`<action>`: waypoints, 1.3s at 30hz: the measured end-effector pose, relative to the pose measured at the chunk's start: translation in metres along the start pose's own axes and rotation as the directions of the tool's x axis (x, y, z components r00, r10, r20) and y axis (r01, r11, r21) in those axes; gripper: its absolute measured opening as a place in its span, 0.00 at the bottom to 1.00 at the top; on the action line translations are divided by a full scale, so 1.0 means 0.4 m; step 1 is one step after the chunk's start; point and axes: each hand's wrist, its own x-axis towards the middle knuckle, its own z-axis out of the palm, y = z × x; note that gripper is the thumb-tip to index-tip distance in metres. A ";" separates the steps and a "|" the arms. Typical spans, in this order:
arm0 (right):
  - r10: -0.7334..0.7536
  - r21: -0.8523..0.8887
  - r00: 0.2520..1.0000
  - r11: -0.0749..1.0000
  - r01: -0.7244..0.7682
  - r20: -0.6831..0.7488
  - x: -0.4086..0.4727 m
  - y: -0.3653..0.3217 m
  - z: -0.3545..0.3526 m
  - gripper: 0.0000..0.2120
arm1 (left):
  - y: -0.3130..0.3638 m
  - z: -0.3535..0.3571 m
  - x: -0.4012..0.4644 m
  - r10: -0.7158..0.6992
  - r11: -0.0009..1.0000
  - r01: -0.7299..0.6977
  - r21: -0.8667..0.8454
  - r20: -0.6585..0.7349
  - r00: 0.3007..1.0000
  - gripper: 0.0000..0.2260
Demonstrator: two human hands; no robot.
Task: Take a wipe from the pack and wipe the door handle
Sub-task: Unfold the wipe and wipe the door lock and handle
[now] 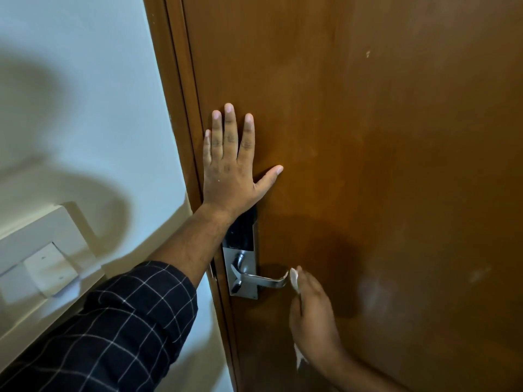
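A silver lever door handle (264,279) juts to the right from a metal lock plate (246,267) on the brown wooden door (382,137). My right hand (312,318) is closed around a white wipe (294,277), and the wipe touches the free tip of the lever. A corner of the wipe shows below the hand, near the wrist. My left hand (230,165) lies flat on the door above the lock, fingers spread and pointing up. The wipe pack is not in view.
The door frame (181,108) runs down beside a pale wall (85,94). A white switch panel (45,256) sits on the wall at lower left. My checked dark sleeve (113,329) crosses the lower left.
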 end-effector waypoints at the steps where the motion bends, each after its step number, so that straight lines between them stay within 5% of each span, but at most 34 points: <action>1: -0.058 -0.047 0.998 0.997 0.057 -0.015 0.019 0.000 -0.004 0.27 | 0.000 0.001 0.000 -0.003 1.000 0.003 0.001 -0.002 1.000 0.42; 4: -0.361 -0.375 0.932 0.859 0.349 0.039 0.051 0.000 0.005 0.26 | -0.001 0.003 0.000 -0.006 1.000 0.006 -0.002 -0.006 1.000 0.42; 7: -0.633 -0.551 0.685 0.448 0.704 0.362 0.070 0.000 0.047 0.25 | 0.000 0.001 0.000 -0.004 1.000 0.004 -0.002 -0.012 1.000 0.42; 9: -0.679 -0.578 0.571 0.258 0.774 0.462 0.102 -0.026 0.076 0.23 | 0.001 0.001 -0.001 -0.001 1.000 0.001 0.000 -0.015 1.000 0.42; 12: -0.681 -0.621 0.502 0.087 0.779 0.533 0.152 -0.099 0.129 0.23 | -0.004 0.002 -0.001 0.006 1.000 -0.006 -0.004 -0.024 1.000 0.42; 15: -0.608 -0.614 0.589 0.203 0.763 0.532 0.181 -0.143 0.159 0.23 | -0.009 0.005 -0.003 0.014 1.000 -0.014 -0.001 -0.029 0.999 0.42; 20: -0.696 -0.477 0.564 0.350 0.806 0.443 0.167 -0.025 0.076 0.26 | -0.009 0.008 -0.002 0.019 1.000 -0.019 -0.011 -0.039 0.999 0.41; 26: -0.477 -0.347 0.695 0.626 0.698 0.538 0.185 0.188 -0.071 0.25 | -0.007 0.007 -0.003 0.020 1.000 -0.020 -0.020 -0.028 0.999 0.41; 29: -0.468 -0.298 0.780 0.740 0.603 0.417 0.175 0.181 -0.087 0.23 | -0.007 0.005 -0.006 0.017 1.000 -0.018 -0.014 -0.022 1.000 0.41; 32: -0.402 -0.291 0.889 0.843 0.453 0.220 0.141 0.118 -0.055 0.32 | -0.009 0.001 -0.005 0.009 1.000 -0.009 -0.007 -0.007 1.000 0.42; 34: -0.313 -0.158 0.901 0.915 0.371 0.301 0.098 0.072 -0.021 0.29 | -0.007 -0.008 -0.006 0.001 1.000 -0.001 0.004 0.024 1.000 0.42; 37: -0.239 -0.325 0.897 0.872 0.367 0.372 0.038 0.090 0.008 0.43 | -0.003 -0.029 -0.011 -0.007 1.000 0.006 0.013 0.101 0.995 0.42; 39: -0.181 -0.144 0.897 0.956 0.257 0.404 0.009 0.131 0.003 0.32 | 0.001 -0.044 -0.019 -0.024 1.000 0.026 -0.009 0.172 0.985 0.40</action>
